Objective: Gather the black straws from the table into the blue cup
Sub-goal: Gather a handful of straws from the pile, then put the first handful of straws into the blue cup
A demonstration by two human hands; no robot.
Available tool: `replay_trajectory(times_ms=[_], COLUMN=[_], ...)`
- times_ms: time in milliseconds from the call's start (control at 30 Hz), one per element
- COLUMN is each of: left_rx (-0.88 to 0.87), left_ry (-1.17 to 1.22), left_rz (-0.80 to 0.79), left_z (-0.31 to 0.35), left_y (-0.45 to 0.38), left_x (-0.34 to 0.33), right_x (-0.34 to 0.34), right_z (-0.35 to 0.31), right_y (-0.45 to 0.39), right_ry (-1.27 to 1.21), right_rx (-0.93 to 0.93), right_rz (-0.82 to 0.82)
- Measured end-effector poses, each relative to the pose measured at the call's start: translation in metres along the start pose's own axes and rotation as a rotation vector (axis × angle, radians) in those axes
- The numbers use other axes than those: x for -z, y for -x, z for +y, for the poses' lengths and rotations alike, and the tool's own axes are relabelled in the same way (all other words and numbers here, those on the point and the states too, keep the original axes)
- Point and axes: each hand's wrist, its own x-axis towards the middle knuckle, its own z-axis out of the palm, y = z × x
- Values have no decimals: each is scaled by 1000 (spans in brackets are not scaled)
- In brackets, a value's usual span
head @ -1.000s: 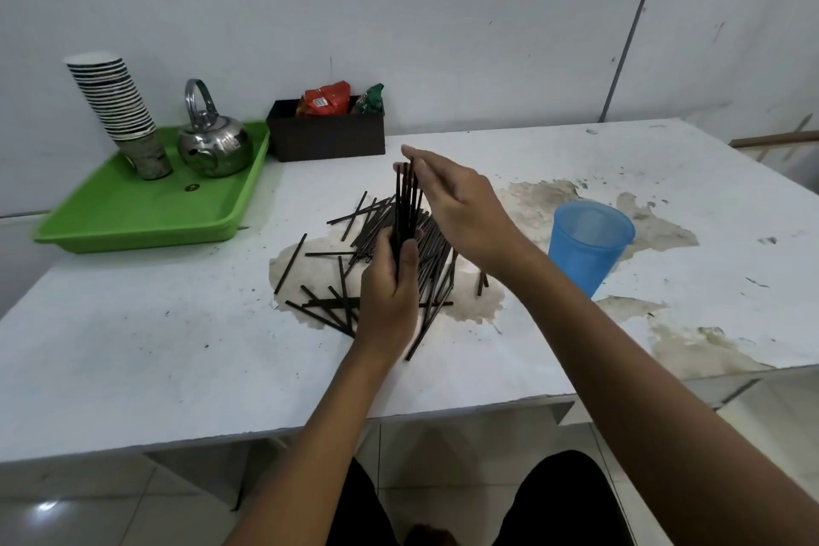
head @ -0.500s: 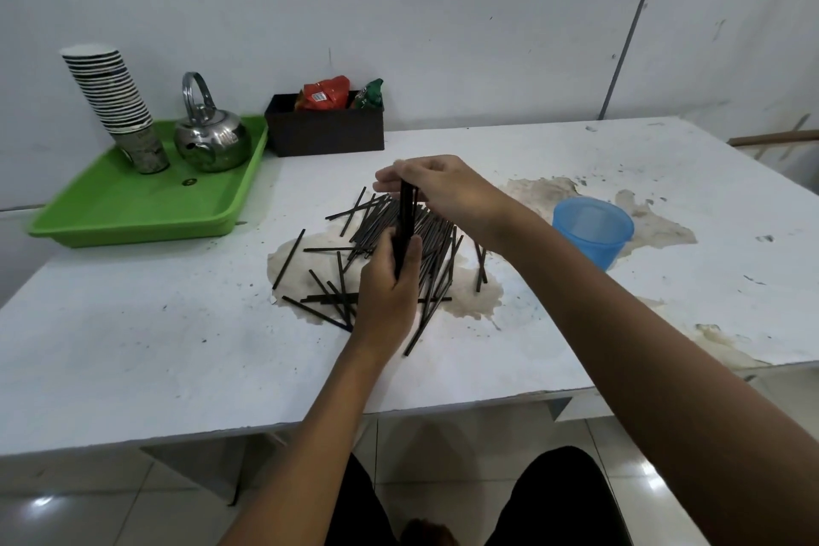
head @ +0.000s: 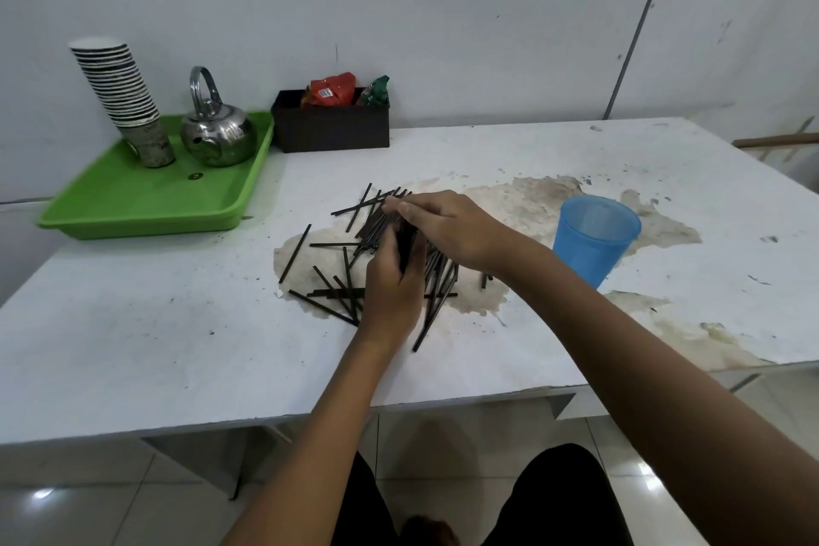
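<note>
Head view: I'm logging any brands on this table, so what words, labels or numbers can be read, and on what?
No text reads clearly.
Red packet in the black box: a white label patch, print too small and blurred.
Green packet beside it: markings blurred.
Stack of paper cups: only stripes, no words.
Blue cup, kettle, green tray: no print.

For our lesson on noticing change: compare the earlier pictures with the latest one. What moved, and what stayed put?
The left hand lowered its upright bundle of black plastic straws toward the pile; its grip held. The right hand came down from the bundle's top to the scattered straws. The blue plastic cup stayed put.
</note>
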Motion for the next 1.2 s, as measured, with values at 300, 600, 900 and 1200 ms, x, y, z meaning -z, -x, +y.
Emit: replay_trajectory(times_ms=[300,600,900,1200], left_rx=[50,1,73,214], left_ry=[26,-4,349,736], left_rz=[8,24,-1,-23], left_z=[8,37,80,101], left_y=[0,-28,-65,-80], left_x=[3,-12,-65,-137], right_x=[20,62,65,38], right_z=[-4,36,84,123], right_y=[30,91,113,111], right_ry=[2,192,19,-251], right_rx=[126,165,-46,-94], right_rz=[365,884,922,946])
